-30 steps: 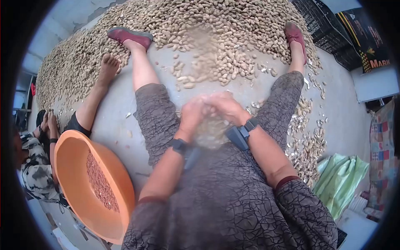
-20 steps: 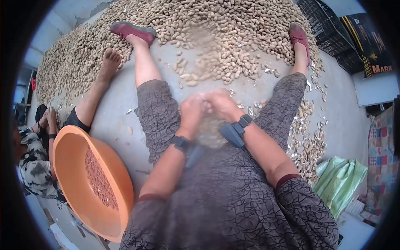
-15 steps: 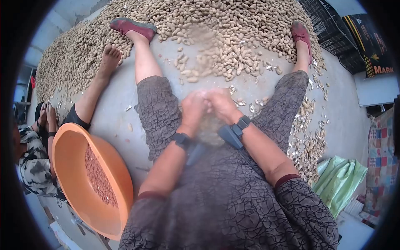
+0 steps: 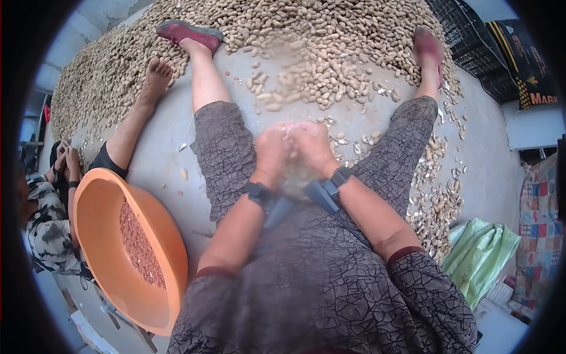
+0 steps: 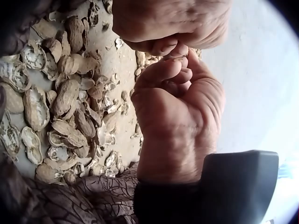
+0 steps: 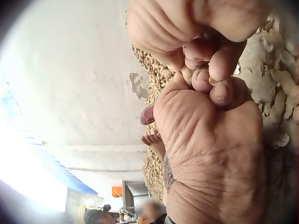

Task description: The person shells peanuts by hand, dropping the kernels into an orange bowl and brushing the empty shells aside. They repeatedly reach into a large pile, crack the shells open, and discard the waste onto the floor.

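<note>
My left hand (image 4: 271, 156) and right hand (image 4: 313, 150) meet over my lap, fingertips together. The fingers of both curl inward and pinch a peanut (image 6: 188, 74), of which only a small tan part shows between the fingertips in the right wrist view. The fingers hide the rest of it. In the left wrist view, the right hand (image 5: 175, 119) comes up from below with a strap and dark device at its wrist. Broken peanut shells (image 5: 65, 107) lie on the floor under the hands, many split open with pale insides.
A large heap of unshelled peanuts (image 4: 330, 29) spreads beyond my feet. An orange basin (image 4: 168, 236) with reddish shelled kernels (image 4: 138, 248) stands at left, beside another person. Shells (image 4: 436, 218) and a green sack (image 4: 483, 256) lie at right; black crates (image 4: 466, 41) stand behind.
Both hands stay together and shift only slightly, with the fingers working in place. The right wrist has turned a little inward. The rest of the scene shifts slightly as the head moves.
</note>
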### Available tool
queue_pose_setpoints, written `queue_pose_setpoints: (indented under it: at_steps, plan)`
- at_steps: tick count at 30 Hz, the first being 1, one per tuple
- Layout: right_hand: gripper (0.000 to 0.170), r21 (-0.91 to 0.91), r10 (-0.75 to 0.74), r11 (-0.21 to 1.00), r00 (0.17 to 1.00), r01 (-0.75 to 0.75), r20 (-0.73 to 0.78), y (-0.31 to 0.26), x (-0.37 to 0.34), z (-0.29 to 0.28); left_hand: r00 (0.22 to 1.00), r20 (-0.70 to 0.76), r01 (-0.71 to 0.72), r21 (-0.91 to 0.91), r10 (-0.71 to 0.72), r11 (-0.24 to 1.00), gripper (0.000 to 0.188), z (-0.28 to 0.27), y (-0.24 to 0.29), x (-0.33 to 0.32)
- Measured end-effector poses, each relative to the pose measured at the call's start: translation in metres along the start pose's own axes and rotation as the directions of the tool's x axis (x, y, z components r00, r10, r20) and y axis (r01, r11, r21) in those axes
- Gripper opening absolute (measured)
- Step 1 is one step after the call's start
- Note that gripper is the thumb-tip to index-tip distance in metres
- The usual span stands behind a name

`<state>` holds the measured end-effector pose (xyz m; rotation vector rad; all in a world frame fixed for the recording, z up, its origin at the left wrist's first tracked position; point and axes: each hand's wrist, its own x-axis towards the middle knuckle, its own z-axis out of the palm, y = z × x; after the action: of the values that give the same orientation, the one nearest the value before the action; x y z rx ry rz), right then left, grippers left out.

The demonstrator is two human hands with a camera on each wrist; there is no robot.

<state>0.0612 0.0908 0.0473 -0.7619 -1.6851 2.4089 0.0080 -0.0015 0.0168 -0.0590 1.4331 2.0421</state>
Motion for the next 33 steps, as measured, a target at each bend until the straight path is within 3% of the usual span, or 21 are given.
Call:
queue_pose_setpoints:
  at_steps: [2,9,11,12,13,14,15,17,21,23,24,26,27,29,33]
  plan:
    - [0.016,-0.106,-0.073,0.992,0.995,0.066,-0.063,-0.006,-0.005,0.005,0.994,-0.091,0.053,-0.031,-0.056,0.998,0.020,-0.004,-0.002,0.003]
    - [0.013,-0.063,-0.148,0.987,0.988,0.145,-0.037,-0.001,-0.001,0.002,0.992,-0.077,0.086,-0.173,-0.101,0.981,0.023,0.001,0.005,0.002]
    - [0.013,-0.334,-0.294,0.900,0.956,0.281,0.012,-0.004,-0.004,0.000,0.993,-0.008,0.118,-0.124,-0.120,0.985,0.025,-0.003,0.006,0.002]
    - [0.013,-0.335,-0.292,0.900,0.956,0.280,0.014,-0.005,-0.004,-0.003,0.993,-0.010,0.117,-0.126,-0.120,0.985,0.025,-0.004,0.007,0.002]
    - [0.014,-0.556,-0.476,0.694,0.871,0.457,0.122,-0.006,-0.004,-0.008,0.990,0.011,0.140,-0.156,-0.140,0.978,0.026,-0.004,0.007,0.002]
    - [0.016,-0.707,-0.602,0.404,0.751,0.581,0.273,-0.007,-0.002,-0.011,0.987,0.035,0.163,-0.185,-0.160,0.969,0.026,-0.004,0.007,0.002]
    - [0.016,-0.707,-0.601,0.403,0.751,0.581,0.275,-0.007,-0.001,-0.013,0.987,0.035,0.163,-0.187,-0.159,0.969,0.026,-0.004,0.007,0.003]
    - [0.018,-0.706,-0.666,0.141,0.594,0.694,0.451,-0.008,0.001,-0.016,0.976,0.007,0.215,-0.211,-0.218,0.954,0.026,-0.003,0.006,0.004]
    - [0.018,-0.686,-0.682,0.234,0.619,0.689,0.389,-0.006,-0.002,-0.014,0.966,0.031,0.255,-0.242,-0.255,0.936,0.026,-0.006,0.005,0.007]
    - [0.017,-0.703,-0.568,0.476,0.795,0.528,0.212,-0.006,-0.005,-0.014,0.961,0.081,0.277,-0.269,-0.265,0.923,0.026,-0.005,0.010,0.003]
    - [0.017,-0.704,-0.570,0.474,0.794,0.528,0.212,-0.007,-0.005,-0.014,0.961,0.083,0.276,-0.269,-0.263,0.923,0.026,-0.005,0.009,0.003]
    - [0.017,-0.593,-0.469,0.676,0.876,0.438,0.113,-0.009,-0.006,-0.014,0.960,0.134,0.275,-0.274,-0.247,0.921,0.024,-0.006,0.008,0.004]
    - [0.017,-0.597,-0.473,0.672,0.874,0.439,0.110,-0.010,-0.005,-0.015,0.959,0.142,0.277,-0.274,-0.246,0.921,0.024,-0.006,0.007,0.004]
    - [0.016,-0.418,-0.349,0.848,0.937,0.326,0.024,-0.008,-0.002,-0.016,0.966,0.202,0.199,-0.199,-0.159,0.960,0.019,-0.006,0.005,0.003]
    - [0.015,-0.397,-0.313,0.878,0.949,0.270,-0.047,0.005,0.011,-0.028,0.936,0.307,0.213,-0.099,-0.173,0.972,0.014,-0.007,0.010,-0.001]
